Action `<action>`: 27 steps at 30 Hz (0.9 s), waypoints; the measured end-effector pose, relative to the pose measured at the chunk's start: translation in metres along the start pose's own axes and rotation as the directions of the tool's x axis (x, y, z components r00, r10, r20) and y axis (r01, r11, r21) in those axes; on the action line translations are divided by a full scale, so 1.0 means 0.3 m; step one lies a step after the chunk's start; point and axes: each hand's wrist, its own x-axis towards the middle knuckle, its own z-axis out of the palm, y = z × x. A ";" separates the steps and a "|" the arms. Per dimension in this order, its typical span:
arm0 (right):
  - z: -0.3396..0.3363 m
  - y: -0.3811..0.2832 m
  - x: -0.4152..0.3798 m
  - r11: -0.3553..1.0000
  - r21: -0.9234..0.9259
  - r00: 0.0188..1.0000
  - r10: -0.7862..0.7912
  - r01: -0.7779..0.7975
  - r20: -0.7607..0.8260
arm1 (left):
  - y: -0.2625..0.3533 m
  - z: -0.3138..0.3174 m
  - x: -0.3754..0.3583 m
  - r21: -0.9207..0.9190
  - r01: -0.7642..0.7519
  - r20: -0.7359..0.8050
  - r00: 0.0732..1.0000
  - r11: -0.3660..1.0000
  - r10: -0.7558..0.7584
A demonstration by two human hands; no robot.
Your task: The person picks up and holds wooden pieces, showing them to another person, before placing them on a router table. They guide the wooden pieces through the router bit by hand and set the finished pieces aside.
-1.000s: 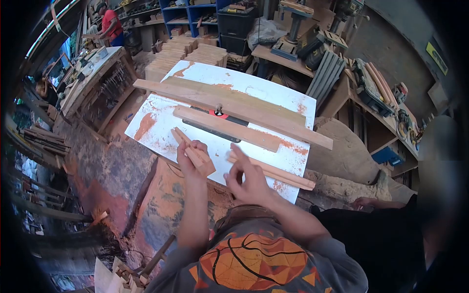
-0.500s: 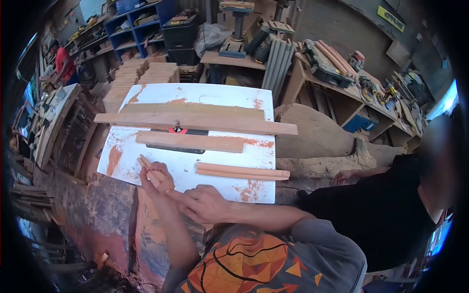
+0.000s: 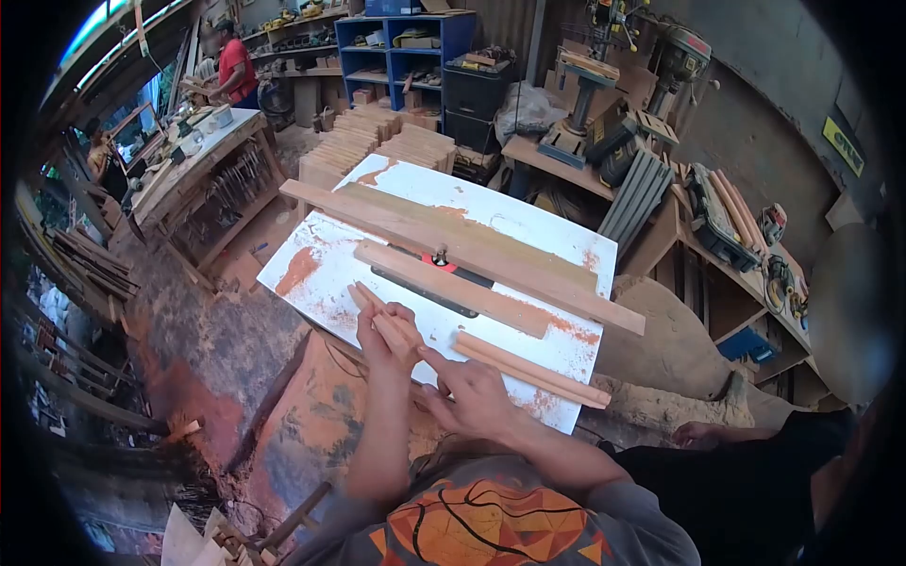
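My left hand [image 3: 385,344] is closed around a short piece of pale wood [image 3: 392,330], whose narrow end sticks out past the fingers over the near edge of the white table [image 3: 528,231]. Close beside it is my right hand [image 3: 467,391], its index finger stretched toward the held wood and the thumb apart. Just right of my hands lies a moulded wooden strip [image 3: 533,370] along the table edge. Beyond them a router bit [image 3: 440,258] stands up from a dark insert plate [image 3: 472,275], between a long wooden fence board [image 3: 528,269] and a shorter board [image 3: 453,288].
Sawdust [image 3: 300,271] lies in patches on the tabletop. Stacked wooden pieces [image 3: 368,141] stand behind it. A person in dark clothing [image 3: 736,472] is close on my right; a person in red [image 3: 236,71] stands at the far left, beyond a workbench [image 3: 203,141]. A drill press [image 3: 576,113] is behind.
My view has swung left and up, so the table appears slanted and farther right. My left hand keeps its hold on the wood, and my right hand stays near it with the index finger extended.
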 end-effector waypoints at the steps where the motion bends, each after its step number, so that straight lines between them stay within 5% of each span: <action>1: -0.002 0.004 0.000 1.000 0.028 1.000 -0.007 0.008 -0.026 | 0.001 -0.005 0.003 -0.023 0.024 0.032 0.999 0.999 -0.023; 6: -0.033 0.010 0.000 0.998 -0.052 0.998 -0.022 0.025 0.058 | -0.012 0.013 0.003 -0.003 -0.012 0.020 1.000 1.000 0.012; 8: -0.031 -0.001 -0.003 1.000 -0.013 0.999 0.024 -0.023 0.047 | -0.004 0.001 0.004 -0.034 0.097 0.075 0.993 0.995 -0.094; 11: -0.035 -0.006 -0.006 0.995 -0.075 0.983 0.078 -0.066 0.167 | -0.001 0.003 0.015 -0.030 0.085 0.015 0.996 0.996 -0.084; 21: -0.076 -0.051 0.001 0.991 -0.109 0.975 0.103 -0.083 0.194 | -0.026 -0.001 0.021 0.142 0.014 -0.012 1.000 0.990 -0.013; 24: -0.100 -0.069 0.009 0.977 -0.076 0.967 0.207 -0.197 0.150 | -0.043 0.025 -0.003 0.161 -0.046 -0.056 0.997 0.986 0.055; 27: -0.096 -0.056 0.000 0.978 -0.154 0.953 0.175 -0.140 0.247 | -0.035 0.014 0.017 0.152 -0.035 -0.032 0.999 0.988 0.041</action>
